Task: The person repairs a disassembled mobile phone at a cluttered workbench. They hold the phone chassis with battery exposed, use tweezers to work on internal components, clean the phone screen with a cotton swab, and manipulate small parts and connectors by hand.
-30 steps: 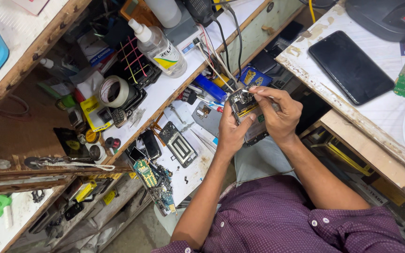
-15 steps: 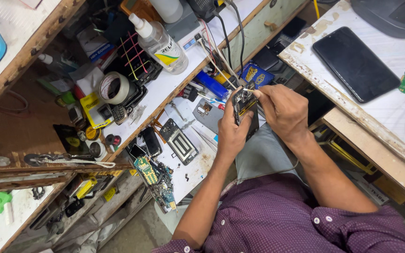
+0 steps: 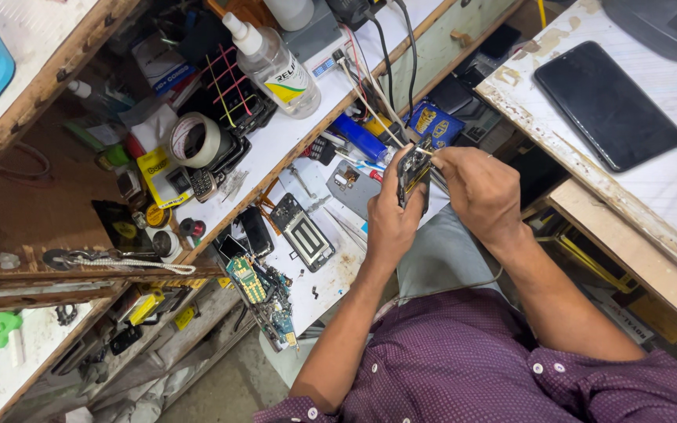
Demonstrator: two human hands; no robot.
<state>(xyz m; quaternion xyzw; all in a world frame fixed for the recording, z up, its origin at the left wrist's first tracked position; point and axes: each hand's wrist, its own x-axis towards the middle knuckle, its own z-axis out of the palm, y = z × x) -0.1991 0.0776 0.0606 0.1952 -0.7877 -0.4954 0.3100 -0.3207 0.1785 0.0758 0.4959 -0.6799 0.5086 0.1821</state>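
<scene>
my left hand (image 3: 389,223) clamped round opened phone (image 3: 411,168), held upright | my right hand (image 3: 476,188) pinching thin tool (image 3: 425,152) at its top edge | phone dark, innards exposed

Bright, even overhead light; soft shadows lie under the shelf (image 3: 80,266), the picture is sharp, and the edges bend slightly.

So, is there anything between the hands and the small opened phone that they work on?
No, nothing visible stands between. The left hand grips the opened phone directly, and the right hand touches its top edge with a thin tool. Cables hang just behind the phone, not in front of it.
</scene>
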